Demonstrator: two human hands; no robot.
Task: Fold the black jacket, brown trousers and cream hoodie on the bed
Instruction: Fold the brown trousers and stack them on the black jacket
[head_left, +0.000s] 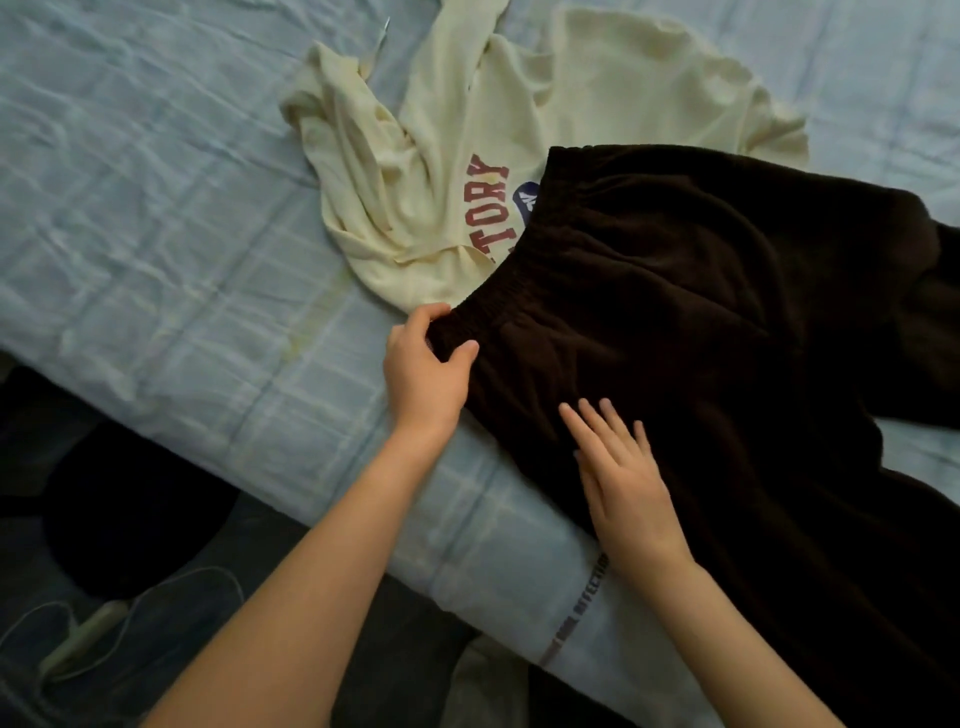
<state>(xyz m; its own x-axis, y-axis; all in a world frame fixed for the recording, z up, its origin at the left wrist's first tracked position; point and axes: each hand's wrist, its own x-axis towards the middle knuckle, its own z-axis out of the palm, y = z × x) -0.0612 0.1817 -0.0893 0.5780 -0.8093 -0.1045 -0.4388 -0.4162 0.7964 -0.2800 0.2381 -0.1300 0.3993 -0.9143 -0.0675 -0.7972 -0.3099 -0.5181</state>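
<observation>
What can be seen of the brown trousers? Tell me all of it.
The dark brown, soft corduroy-like trousers lie spread on the pale blue checked bed sheet, gathered elastic waistband overlapping the crumpled cream hoodie with red lettering. The left hand grips the waistband's near corner; the right hand rests flat on the fabric.

trousers (701, 322) spread on bed (156, 208), right of centre, legs running off to right. waistband end lies over near edge of hoodie (493, 130). hoodie behind and left of trousers, bunched on bed, one sleeve trailing left. left hand (426, 364) at near-left corner of waistband, pinching it. right hand (623, 478) flat on trousers, just right of left hand, nearer bed edge. cable (130, 613) on floor, left of and below bed.
</observation>
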